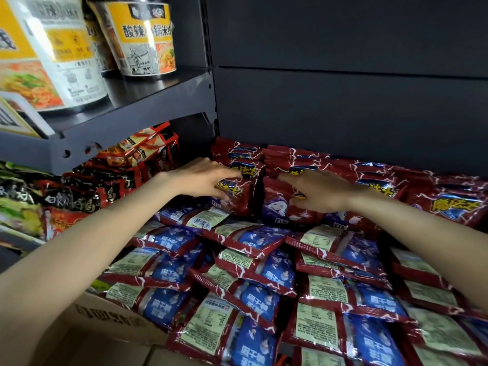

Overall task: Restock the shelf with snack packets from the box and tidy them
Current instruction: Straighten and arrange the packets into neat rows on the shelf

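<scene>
Red foil snack packets (264,273) fill the lower half of the frame, lying back side up with pale label panels and blue patches, overlapped in rows. They seem to lie in the brown cardboard box (105,320), whose flap shows at the lower left; where the box ends on the right cannot be seen.

Behind them, in the middle of the frame, more of the same packets stand upright in rows (383,180) on the shelf, front side showing, against the dark back panel (343,75). Above these rows the panel is bare, so there is free height there.

The left hand (200,178) has its fingers curled round the top of one upright packet (232,196) at the left end of the rows. The right hand (319,191) lies just beside it, on a neighbouring upright packet (277,204); its fingers are bent, with the forefinger stretched to the left, but whether they pinch the packet I cannot tell.

At the left, black and red noodle bags (105,180) stand beside the rows. In the upper left, yellow and white noodle cups (148,35) stand on a grey upper shelf (158,101).
</scene>
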